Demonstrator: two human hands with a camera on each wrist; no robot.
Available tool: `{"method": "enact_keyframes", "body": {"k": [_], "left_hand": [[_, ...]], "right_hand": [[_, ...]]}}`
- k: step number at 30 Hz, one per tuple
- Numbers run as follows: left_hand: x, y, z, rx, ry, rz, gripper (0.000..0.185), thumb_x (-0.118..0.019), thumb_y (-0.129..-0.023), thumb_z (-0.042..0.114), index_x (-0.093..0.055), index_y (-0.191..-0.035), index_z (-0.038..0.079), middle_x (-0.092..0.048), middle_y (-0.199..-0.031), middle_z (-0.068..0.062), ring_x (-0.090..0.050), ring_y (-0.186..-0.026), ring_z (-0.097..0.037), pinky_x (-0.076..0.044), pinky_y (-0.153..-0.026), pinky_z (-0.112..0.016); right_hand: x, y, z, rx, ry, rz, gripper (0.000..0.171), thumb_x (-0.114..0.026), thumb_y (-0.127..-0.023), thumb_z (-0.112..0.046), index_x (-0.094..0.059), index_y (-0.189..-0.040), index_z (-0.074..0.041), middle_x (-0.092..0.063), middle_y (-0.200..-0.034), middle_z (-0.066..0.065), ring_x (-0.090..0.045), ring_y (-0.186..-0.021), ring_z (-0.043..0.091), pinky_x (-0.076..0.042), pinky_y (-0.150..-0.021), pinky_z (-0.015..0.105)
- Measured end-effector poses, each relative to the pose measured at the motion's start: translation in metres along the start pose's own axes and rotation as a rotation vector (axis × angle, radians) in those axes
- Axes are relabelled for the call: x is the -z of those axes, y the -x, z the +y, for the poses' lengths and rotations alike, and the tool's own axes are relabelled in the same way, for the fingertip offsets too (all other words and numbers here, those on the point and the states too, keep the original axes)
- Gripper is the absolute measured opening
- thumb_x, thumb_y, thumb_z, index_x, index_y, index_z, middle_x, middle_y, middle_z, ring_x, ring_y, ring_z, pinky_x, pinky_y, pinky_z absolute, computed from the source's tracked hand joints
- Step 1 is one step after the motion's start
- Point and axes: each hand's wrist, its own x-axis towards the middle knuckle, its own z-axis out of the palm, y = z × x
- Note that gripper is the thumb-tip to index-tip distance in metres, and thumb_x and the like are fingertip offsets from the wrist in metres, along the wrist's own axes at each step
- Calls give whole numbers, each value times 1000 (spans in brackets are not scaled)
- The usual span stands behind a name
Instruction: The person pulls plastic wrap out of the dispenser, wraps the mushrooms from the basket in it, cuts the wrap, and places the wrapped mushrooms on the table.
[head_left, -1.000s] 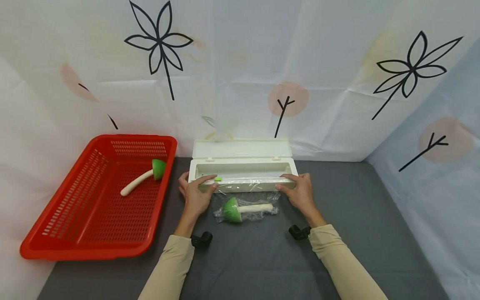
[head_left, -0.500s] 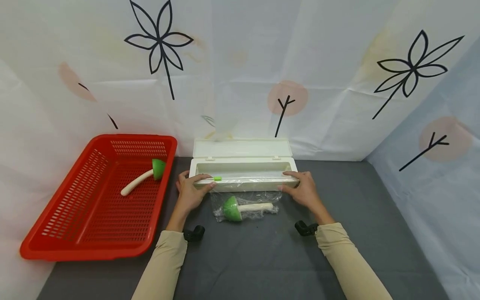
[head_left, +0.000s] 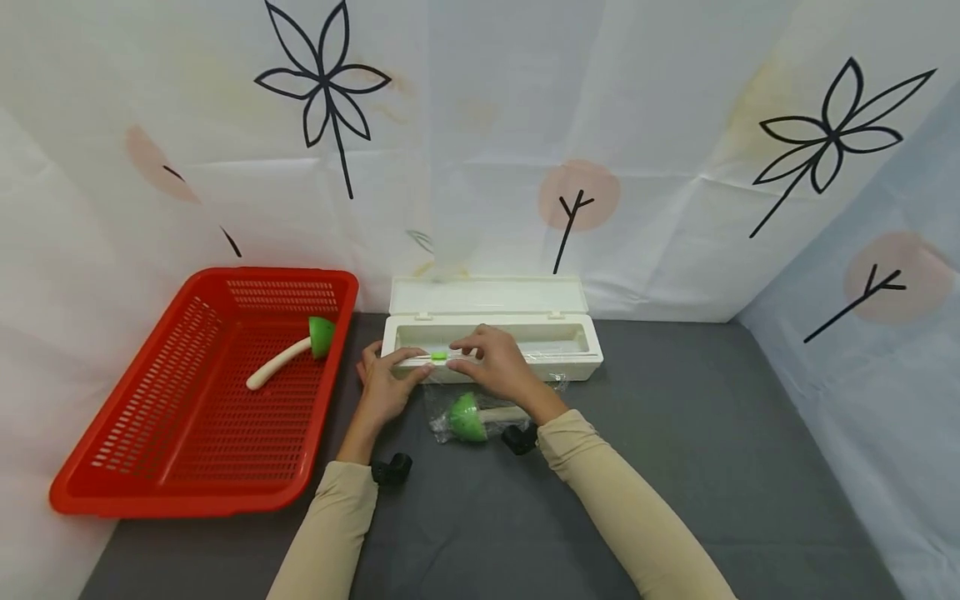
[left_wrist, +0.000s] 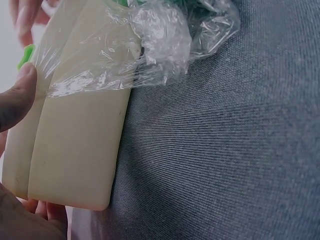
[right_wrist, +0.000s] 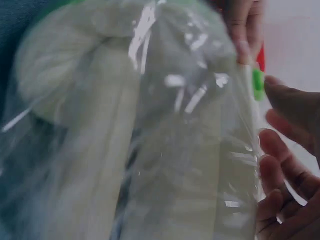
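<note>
A white cling film dispenser box (head_left: 517,371) lies with its lid raised against the backdrop. My left hand (head_left: 388,392) grips the box's left end, thumb on the front edge. The green slider cutter (head_left: 438,356) sits on the front rail beside that thumb. My right hand (head_left: 495,362) reaches across, its bent fingertips close to the right side of the slider, holding nothing. Clear film (left_wrist: 95,60) runs from the box over its front. In front, a toy mushroom (head_left: 467,418) with green cap and white stem lies wrapped in film, partly hidden by my right wrist.
A red slotted basket (head_left: 217,504) stands at the left, holding a second toy mushroom (head_left: 321,337), unwrapped. A grey cloth (head_left: 675,467) covers the table. A patterned white backdrop (head_left: 480,208) closes off the back and sides.
My right hand has let go of the box's right end and moved left to beside the green slider. My left hand stays at the left end.
</note>
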Motion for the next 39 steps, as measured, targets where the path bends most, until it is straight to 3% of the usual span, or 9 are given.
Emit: {"method": "enact_keyframes", "body": {"k": [11, 20, 28, 34, 39], "left_hand": [[-5, 1, 0, -18, -10, -5, 31, -79, -90, 23, -75, -114, 4, -26, -146, -37, -13, -140, -50, -13, -111, -67], [-10, 0, 2, -63, -21, 62, 28, -82, -87, 19, -76, -109, 2, -34, -138, -38, -20, -136, -50, -16, -109, -64], [-10, 1, 1, -35, -11, 61, 27, -82, -87, 19, -76, -108, 3, -31, -141, -37, -18, -137, -50, -15, -111, -64], [-7, 0, -3, -21, -8, 40, 29, -82, -87, 19, -75, -110, 3, -30, -142, -36, -17, -138, -48, -13, -112, -64], [-5, 1, -4, -18, -8, 36, 31, -81, -88, 21, -75, -112, 2, -29, -142, -35, -15, -138, -48, -14, -111, -65]], "right_hand": [[-18, -12, 0, 4, -2, 70, 18, -75, -93, -18, -79, -106, -7, -63, -92, 6, -51, -70, 16, -43, -64, 28], [-17, -7, 2, -11, -11, 143, 11, -74, -93, -9, -78, -100, -2, -59, -90, 7, -55, -74, 19, -47, -65, 29], [-3, 11, 17, -59, -43, 169, 10, -74, -92, -6, -77, -100, 1, -56, -92, 8, -61, -88, 26, -56, -85, 39], [19, 33, 40, -52, 0, 206, 9, -76, -90, -3, -77, -98, 1, -57, -90, 8, -60, -86, 28, -55, -81, 43], [39, 51, 57, -101, 48, 218, 10, -77, -89, -4, -78, -98, 1, -58, -90, 9, -59, -87, 30, -51, -78, 46]]}}
